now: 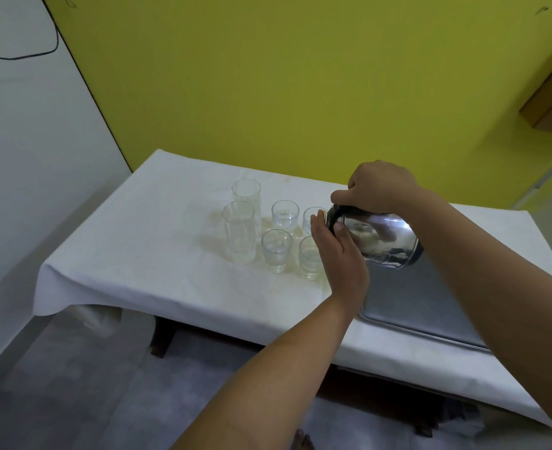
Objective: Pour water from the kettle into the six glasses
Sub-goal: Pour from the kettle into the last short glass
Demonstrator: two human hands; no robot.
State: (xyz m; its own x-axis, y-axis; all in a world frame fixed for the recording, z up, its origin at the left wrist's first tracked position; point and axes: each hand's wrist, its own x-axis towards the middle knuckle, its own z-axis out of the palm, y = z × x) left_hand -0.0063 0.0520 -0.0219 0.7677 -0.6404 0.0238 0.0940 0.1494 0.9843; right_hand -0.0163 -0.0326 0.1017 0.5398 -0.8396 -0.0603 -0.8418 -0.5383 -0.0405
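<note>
A shiny steel kettle [381, 241] is tipped to the left over the glasses, its mouth above the far right short glass [312, 216]. My right hand [378, 186] grips its handle from above. My left hand [339, 254] presses against the kettle's lid end, partly hiding the near right short glass [308, 261]. Two tall glasses [240, 232] stand at the left, one behind the other. Two more short glasses [285, 216] [276, 251] stand in the middle. Water shows in the short glasses.
The glasses stand on a white cloth-covered table [138, 254] against a yellow wall. A metal tray [430, 306] lies under the kettle at the right, near the front edge. Grey floor lies below.
</note>
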